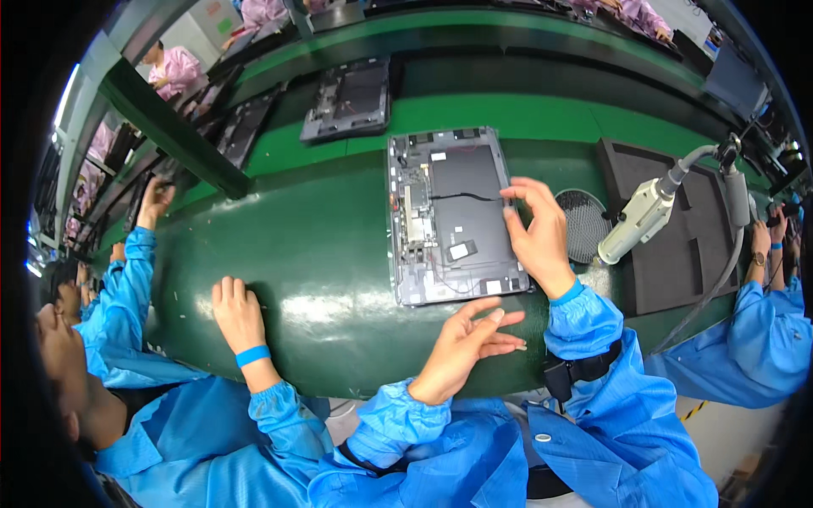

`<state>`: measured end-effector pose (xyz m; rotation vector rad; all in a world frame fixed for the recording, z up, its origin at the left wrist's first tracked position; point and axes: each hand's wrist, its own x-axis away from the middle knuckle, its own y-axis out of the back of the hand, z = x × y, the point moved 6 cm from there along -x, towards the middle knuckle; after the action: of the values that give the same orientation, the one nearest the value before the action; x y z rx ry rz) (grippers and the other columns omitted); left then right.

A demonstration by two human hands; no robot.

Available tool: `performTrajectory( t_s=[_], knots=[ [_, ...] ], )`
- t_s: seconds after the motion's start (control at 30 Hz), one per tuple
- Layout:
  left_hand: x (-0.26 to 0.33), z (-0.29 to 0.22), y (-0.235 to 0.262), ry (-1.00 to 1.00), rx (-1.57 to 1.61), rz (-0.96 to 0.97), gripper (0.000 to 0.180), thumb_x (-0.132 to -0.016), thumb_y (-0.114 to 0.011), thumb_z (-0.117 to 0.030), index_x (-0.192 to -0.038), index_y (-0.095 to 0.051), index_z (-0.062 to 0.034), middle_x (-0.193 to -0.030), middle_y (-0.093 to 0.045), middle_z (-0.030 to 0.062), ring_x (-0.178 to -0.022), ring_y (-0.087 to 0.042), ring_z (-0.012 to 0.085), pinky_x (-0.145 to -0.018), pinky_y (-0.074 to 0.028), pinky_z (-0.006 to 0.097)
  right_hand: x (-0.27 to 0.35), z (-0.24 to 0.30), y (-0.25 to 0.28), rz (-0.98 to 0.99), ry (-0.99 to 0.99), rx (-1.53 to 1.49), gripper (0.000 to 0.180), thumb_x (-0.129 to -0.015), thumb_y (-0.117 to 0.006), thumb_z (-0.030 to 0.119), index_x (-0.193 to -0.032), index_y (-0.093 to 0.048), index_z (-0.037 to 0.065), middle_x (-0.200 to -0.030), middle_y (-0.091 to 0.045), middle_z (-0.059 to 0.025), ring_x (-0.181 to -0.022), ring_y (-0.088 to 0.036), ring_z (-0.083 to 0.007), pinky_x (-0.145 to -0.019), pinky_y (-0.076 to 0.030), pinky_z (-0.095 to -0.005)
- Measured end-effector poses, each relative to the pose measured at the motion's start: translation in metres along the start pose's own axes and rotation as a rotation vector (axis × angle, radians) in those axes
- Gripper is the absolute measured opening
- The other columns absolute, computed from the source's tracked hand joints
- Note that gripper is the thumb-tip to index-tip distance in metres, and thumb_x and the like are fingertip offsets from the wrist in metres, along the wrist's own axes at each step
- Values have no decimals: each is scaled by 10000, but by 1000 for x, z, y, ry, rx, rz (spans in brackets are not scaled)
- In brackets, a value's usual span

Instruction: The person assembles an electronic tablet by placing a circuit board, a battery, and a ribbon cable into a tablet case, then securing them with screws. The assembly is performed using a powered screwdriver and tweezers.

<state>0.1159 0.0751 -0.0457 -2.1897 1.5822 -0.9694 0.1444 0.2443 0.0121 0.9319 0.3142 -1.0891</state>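
Right hand [535, 235] pinches the opened grey device [453, 216] (right edge) on the green worktop [296, 254]; left hand [468, 339] spread wide, empty, near the worktop's front edge.

A glossy dark green belt [322, 254] is seen, with a brighter green strip [508, 114] behind it. The opened device [453, 216] is grey-framed, with a black inner panel and a small white label. Bright blue sleeves [584, 317] are worn. A black foam tray [669, 229] and an off-white hanging tool [639, 220] are noted.
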Motion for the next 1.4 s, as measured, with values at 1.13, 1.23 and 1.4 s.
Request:
performTrajectory(
  t_s=[1.13, 1.23, 1.4],
  knots=[
    [-5, -121, 74, -634, -756, -342, 153, -785, -721, -32, -888, -654, 58, -690, -622, 1, -585, -484, 20, -502, -392, 177, 31, 61, -24, 784, 148, -91, 302, -786, -706, 340, -895, -600, 79, -627, -615, -50, -578, -617, -270, -539, -479, -374],
    [-5, -122, 72, -637, -806, -343, 147, -777, -726, -39, -870, -659, 53, -692, -638, 18, -583, -503, 25, -506, -408, 179, 30, 60, -25, 781, 178, -79, 274, -797, -695, 330, -837, -618, 70, -638, -625, -59, -589, -626, -266, -549, -484, -371],
    [-2, -123, 70, -658, -831, -354, 131, -770, -725, -46, -843, -666, 46, -682, -647, 39, -561, -518, 36, -490, -418, 187, 31, 57, -28, 820, 57, -63, 224, -790, -681, 275, -780, -633, 57, -704, -648, -102, -673, -635, -317, -624, -495, -412]
  ],
)
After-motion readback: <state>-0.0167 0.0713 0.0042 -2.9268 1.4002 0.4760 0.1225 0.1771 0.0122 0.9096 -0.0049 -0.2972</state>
